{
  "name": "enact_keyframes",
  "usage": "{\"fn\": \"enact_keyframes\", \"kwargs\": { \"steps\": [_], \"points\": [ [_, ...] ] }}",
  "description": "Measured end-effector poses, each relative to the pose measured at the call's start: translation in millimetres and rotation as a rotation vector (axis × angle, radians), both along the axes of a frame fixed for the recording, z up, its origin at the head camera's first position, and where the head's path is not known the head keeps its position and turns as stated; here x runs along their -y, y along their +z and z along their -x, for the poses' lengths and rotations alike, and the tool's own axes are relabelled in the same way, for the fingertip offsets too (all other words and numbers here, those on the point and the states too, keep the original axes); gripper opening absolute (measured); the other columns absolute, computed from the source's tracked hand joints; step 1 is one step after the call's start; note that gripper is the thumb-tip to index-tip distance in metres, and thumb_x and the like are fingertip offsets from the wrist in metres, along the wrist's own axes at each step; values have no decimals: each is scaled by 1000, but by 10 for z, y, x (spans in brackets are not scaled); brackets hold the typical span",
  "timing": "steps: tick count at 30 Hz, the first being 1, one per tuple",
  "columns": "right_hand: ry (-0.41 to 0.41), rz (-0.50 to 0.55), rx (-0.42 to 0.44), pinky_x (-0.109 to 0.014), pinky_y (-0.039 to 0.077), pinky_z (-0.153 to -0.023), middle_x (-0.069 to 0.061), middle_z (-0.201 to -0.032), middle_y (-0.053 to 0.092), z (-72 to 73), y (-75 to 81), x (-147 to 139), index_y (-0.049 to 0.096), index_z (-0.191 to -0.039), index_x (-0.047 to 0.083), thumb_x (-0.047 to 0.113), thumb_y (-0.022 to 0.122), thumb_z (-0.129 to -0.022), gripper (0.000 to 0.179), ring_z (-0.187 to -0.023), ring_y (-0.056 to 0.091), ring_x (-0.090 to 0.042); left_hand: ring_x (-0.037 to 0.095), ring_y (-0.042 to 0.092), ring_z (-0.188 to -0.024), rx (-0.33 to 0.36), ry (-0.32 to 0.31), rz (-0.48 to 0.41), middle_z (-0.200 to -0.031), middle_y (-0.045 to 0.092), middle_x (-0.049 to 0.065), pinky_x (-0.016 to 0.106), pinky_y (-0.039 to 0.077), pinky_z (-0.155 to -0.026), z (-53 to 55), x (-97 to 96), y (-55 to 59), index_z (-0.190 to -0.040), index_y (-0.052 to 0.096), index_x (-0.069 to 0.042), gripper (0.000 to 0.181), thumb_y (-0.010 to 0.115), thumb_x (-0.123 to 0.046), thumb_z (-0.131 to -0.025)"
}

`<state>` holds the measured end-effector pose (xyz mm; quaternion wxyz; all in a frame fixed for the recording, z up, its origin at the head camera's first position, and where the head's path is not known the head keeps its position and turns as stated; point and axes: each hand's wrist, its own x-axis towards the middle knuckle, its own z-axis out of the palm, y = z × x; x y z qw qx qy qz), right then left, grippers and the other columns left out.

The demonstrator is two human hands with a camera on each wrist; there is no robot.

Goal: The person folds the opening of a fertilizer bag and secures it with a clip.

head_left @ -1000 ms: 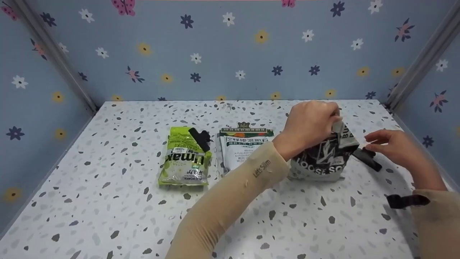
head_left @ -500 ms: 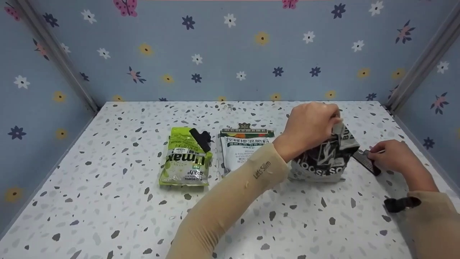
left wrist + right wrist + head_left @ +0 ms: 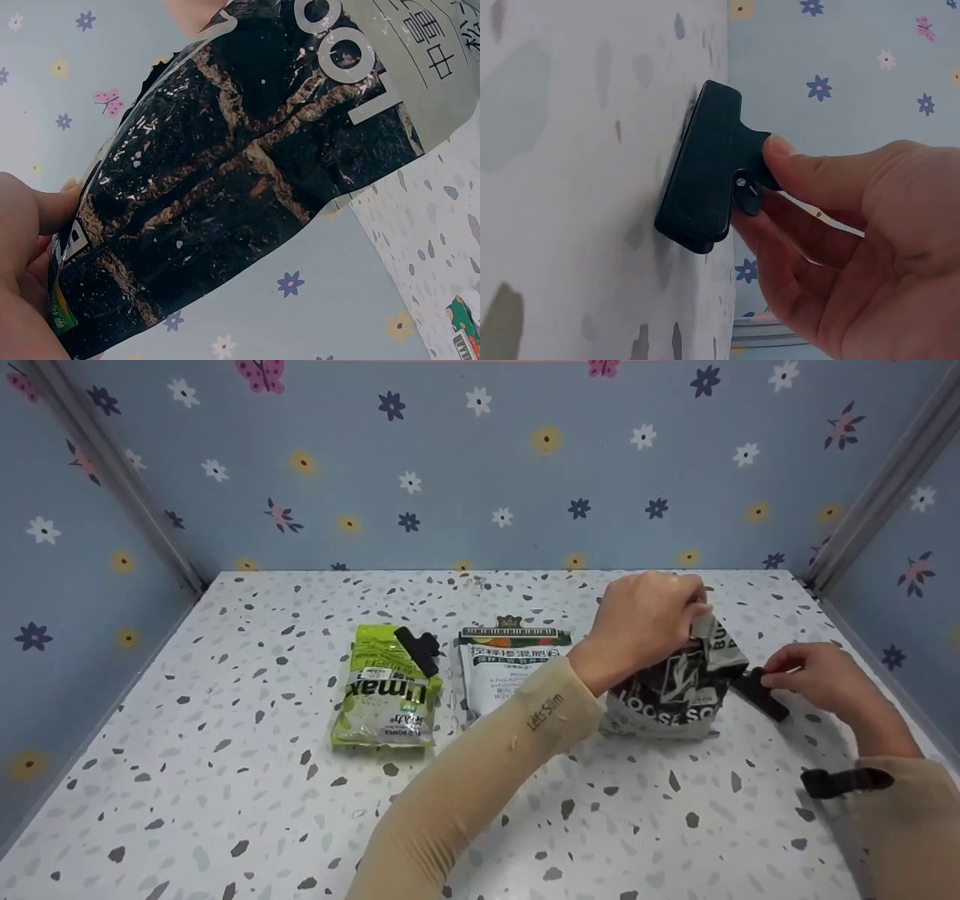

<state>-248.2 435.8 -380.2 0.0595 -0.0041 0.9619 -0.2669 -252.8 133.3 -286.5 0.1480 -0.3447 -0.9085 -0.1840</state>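
My left hand (image 3: pixel 649 615) grips the folded top of a black and grey soil bag (image 3: pixel 667 690), which stands upright on the table at the right. In the left wrist view the dark bag (image 3: pixel 247 157) fills the middle, with thumb and fingers pinching its edge at the lower left. To the right of the bag, my right hand (image 3: pixel 825 679) pinches a black bag clip (image 3: pixel 761 695) by its handles. The right wrist view shows the clip (image 3: pixel 701 165) with its long jaws together, close to the table surface, thumb on one handle and fingers behind the other.
A green and white Umax bag (image 3: pixel 382 697) lies at the left with another black clip (image 3: pixel 418 650) on it. A white fertilizer bag (image 3: pixel 499 667) with a gold clip (image 3: pixel 509 622) lies in the middle, partly behind my left forearm. Flowered blue walls (image 3: pixel 480 457) enclose the table.
My right hand has come down to the black clip, taken hold of its handles and turned it slightly on the table. The left hand and the soil bag stay in place.
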Motion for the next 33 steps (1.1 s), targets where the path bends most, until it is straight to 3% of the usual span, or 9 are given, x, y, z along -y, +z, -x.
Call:
{"fn": "enact_keyframes", "kwargs": {
  "steps": [6, 11, 19, 26, 29, 33],
  "points": [
    [-64, 214, -155, -28, 46, -64, 3, -92, 65, -70, 98, 66, 53, -97, -1, 14, 75, -91, 27, -80, 58, -9, 3, 66, -83, -3, 6, 4, -99, 72, -13, 21, 51, -71, 2, -7, -3, -111, 73, -26, 21, 58, -37, -102],
    [-96, 394, -247, -25, 38, -60, 18, -88, 68, -124, 197, 127, 43, -81, 0, 7, 74, -90, 34, -83, 63, 1, 3, 65, -82, -14, 6, 3, -98, 73, -13, 21, 51, -70, 2, -9, -10, -111, 73, -26, 21, 58, -37, -102],
    [-97, 536, -351, -23, 35, -57, 16, -88, 69, -179, 313, 259, 32, -71, -2, 0, 70, -91, 44, -81, 67, 0, 3, 66, -83, -4, 3, -2, -98, 72, -13, 21, 51, -71, -2, -6, -10, -112, 73, -26, 22, 58, -37, -102],
    [6, 682, -487, -35, 18, -52, 9, -87, 71, -251, 414, 391, 31, -67, -3, -15, 65, -89, 42, -76, 68, -3, 4, 66, -83, 15, -3, -2, -99, 72, -12, 20, 51, -71, -8, -12, 1, -114, 73, -25, 23, 57, -37, -102],
    [50, 746, -509, -28, 25, -50, 6, -88, 71, -285, 456, 436, 31, -66, -3, -17, 64, -88, 42, -79, 67, -6, 3, 65, -83, 21, -7, -7, -98, 72, -12, 19, 50, -71, -9, -11, 3, -113, 73, -25, 22, 58, -36, -102],
    [71, 744, -519, -18, 36, -55, 5, -88, 72, -310, 494, 484, 30, -66, -4, -18, 64, -87, 43, -81, 67, -7, 4, 65, -84, 36, -21, -27, -97, 72, -11, 18, 50, -74, -11, -3, 9, -112, 73, -23, 21, 59, -35, -101]
  ]
}}
